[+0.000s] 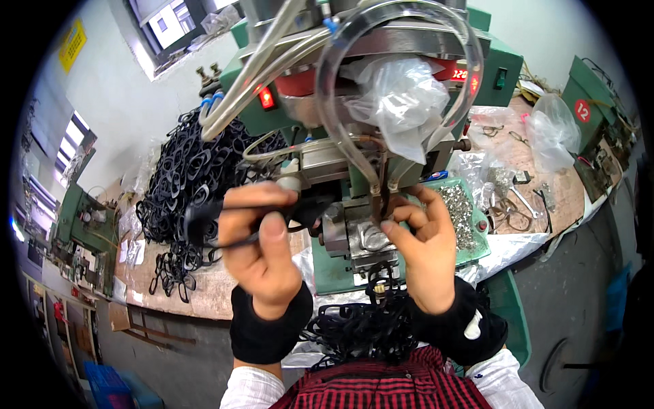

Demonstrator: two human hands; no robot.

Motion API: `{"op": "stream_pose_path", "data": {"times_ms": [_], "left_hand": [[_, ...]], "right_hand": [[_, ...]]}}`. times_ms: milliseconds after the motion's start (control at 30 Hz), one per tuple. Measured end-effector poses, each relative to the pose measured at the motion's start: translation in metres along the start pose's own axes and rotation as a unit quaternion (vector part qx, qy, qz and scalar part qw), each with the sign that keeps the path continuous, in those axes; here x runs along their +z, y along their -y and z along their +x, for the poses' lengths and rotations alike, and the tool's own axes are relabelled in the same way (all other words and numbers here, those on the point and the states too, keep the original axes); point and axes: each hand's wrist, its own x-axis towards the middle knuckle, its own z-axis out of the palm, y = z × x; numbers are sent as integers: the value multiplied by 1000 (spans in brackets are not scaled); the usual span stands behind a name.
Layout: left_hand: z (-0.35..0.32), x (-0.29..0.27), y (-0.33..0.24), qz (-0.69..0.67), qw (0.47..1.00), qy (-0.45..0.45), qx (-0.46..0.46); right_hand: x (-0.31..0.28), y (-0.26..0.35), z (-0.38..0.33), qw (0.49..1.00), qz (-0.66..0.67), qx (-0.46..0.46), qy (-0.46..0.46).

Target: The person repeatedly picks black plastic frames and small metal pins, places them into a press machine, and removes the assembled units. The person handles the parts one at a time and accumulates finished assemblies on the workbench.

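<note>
My left hand (260,252) grips a black eyeglass frame (204,223) between thumb and fingers, left of the machine's metal fixture (368,235). The frame is smeared by motion. My right hand (426,242) is at the fixture's right side, thumb and forefinger pinched beside the lower end of a clear tube (371,178). Whatever lies between those fingertips is too small or hidden to make out. Below the fixture, a heap of black eyeglass frames (361,330) rests against my red checked apron (381,382).
A large pile of black eyeglass frames (197,163) covers the left of the table. Right of the fixture, a green tray (480,252) holds many small metal pieces. Farther right lie a wrench (526,194), loose glasses and plastic bags (555,133). The green machine (504,58) stands ahead.
</note>
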Motion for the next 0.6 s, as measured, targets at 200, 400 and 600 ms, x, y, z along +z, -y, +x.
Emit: {"op": "stream_pose_path", "data": {"times_ms": [200, 400, 600], "left_hand": [[-46, 4, -5, 2, 964, 234, 127], [-63, 16, -5, 39, 941, 318, 112], [-53, 14, -8, 32, 935, 345, 81]], "right_hand": [[-51, 9, 7, 923, -335, -152, 111], [-152, -43, 33, 708, -659, -245, -74], [-145, -58, 48, 723, -628, -272, -92]]}}
